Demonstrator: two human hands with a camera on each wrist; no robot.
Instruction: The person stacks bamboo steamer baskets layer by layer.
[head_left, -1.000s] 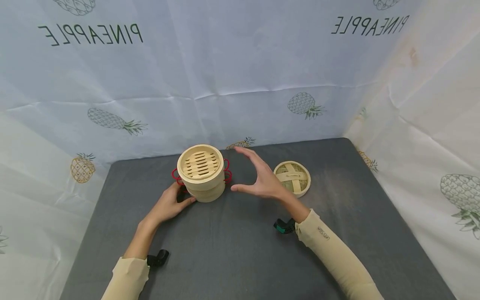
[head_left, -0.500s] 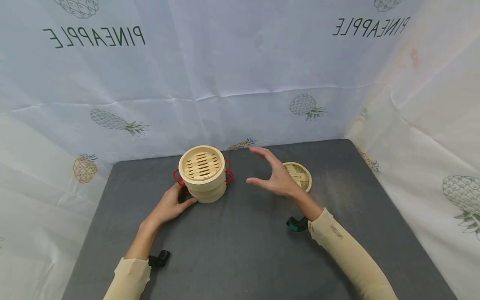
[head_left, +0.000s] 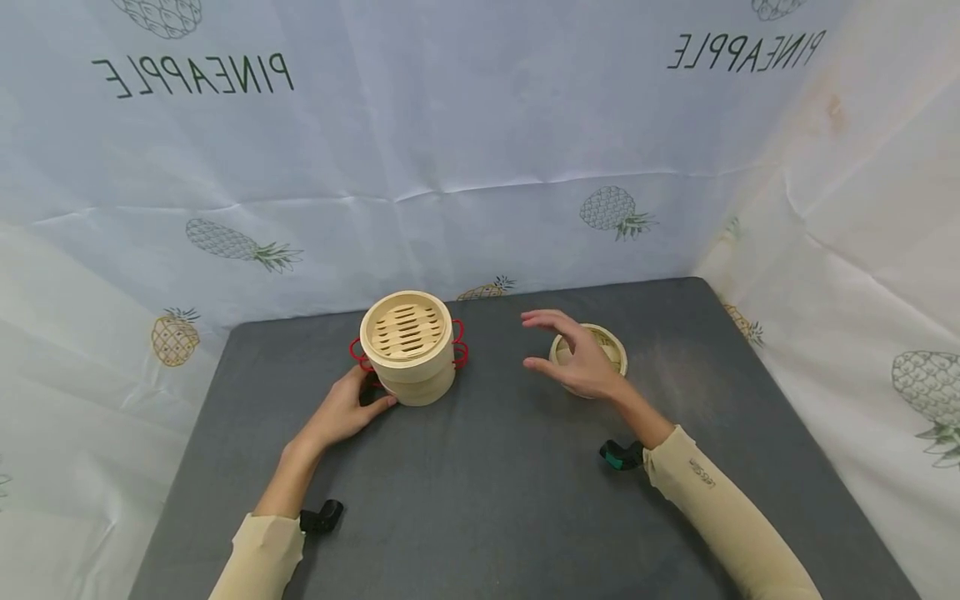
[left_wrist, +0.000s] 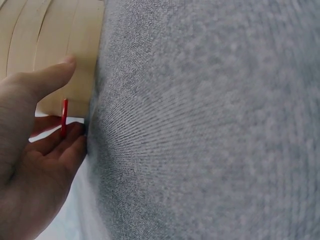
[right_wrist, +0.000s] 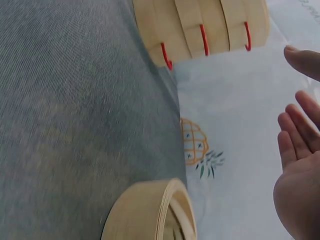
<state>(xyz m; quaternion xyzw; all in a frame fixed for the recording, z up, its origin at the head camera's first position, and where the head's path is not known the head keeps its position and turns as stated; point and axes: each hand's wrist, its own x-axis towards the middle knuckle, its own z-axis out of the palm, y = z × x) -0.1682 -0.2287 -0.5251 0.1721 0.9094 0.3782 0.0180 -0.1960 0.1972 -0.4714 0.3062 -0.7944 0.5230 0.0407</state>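
A stacked bamboo steamer point(head_left: 414, 379) stands at the back left of the table, its slatted top tier uncovered. Red loop handles point(head_left: 460, 356) stick out from its sides. My left hand point(head_left: 341, 411) holds its lower left side, thumb point(left_wrist: 52, 80) against the bamboo wall and fingers round by a red handle point(left_wrist: 64, 120). To the right lies a round woven bamboo lid point(head_left: 611, 346). My right hand point(head_left: 588, 367) hovers in front of it with thumb and fingers spread, overlapping it in the head view; in the right wrist view nothing is between them.
The dark grey table point(head_left: 457, 500) runs back to a white curtain point(head_left: 450, 125) printed with pineapples. More curtain hangs along both sides. A black wrist camera point(head_left: 321, 517) sits at the left wrist, another camera point(head_left: 621, 455) at the right.
My right hand has moved right, away from the steamer and over to the lid, its thumb and fingers drawing slightly closer. My left hand stays on the steamer.
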